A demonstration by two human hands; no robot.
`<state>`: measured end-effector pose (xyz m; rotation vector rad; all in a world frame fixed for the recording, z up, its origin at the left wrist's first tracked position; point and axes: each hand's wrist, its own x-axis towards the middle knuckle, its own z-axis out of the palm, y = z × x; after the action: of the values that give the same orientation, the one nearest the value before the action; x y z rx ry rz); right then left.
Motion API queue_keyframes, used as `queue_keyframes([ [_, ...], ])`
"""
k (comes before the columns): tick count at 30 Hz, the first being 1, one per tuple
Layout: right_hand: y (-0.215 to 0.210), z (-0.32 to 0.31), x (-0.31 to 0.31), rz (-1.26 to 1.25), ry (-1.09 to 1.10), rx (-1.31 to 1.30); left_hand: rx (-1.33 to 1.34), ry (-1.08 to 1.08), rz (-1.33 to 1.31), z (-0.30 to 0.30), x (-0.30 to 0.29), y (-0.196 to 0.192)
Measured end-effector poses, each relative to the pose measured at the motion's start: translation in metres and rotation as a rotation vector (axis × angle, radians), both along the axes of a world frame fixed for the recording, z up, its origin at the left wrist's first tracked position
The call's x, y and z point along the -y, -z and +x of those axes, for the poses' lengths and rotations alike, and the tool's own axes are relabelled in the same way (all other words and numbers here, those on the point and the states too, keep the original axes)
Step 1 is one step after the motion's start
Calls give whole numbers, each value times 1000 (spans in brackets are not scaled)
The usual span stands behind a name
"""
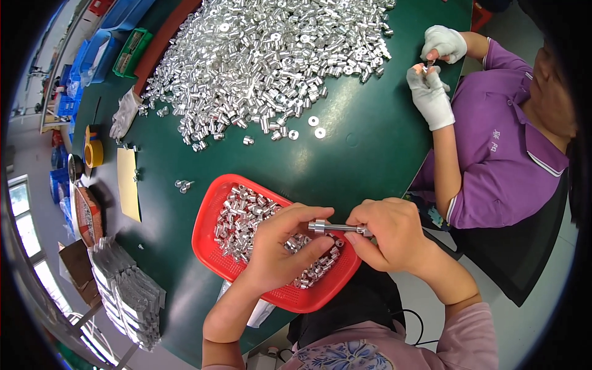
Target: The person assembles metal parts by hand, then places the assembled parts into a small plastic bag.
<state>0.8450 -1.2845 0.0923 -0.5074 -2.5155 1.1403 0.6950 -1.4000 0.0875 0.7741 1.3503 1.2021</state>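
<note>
A slim metal rod (336,227) lies level above the red basket, its right end pinched between the thumb and fingers of my right hand (391,233). On the rod's left end sits a small silver cylindrical metal part (317,226). My left hand (285,246) is around that part, its index finger just above and its thumb apart below; whether the finger touches it I cannot tell. Under both hands, the red plastic basket (217,185) holds a heap of small silver metal parts (243,216), partly hidden by my left hand.
A large pile of similar metal parts (265,61) covers the far side of the green table (179,259). At right, a co-worker in white gloves (431,102) handles a small piece. Yellow tape (94,153), a card (128,185) and stacked grey packs (126,296) lie left.
</note>
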Motion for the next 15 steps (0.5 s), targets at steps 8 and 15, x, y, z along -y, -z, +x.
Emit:
queue_keyframes([
  [8, -1, -2, 5, 117, 6, -25, 130, -103, 35, -2, 8, 7],
  [15, 3, -2, 14, 91, -17, -71, 257, -11, 44, -4, 11, 9],
])
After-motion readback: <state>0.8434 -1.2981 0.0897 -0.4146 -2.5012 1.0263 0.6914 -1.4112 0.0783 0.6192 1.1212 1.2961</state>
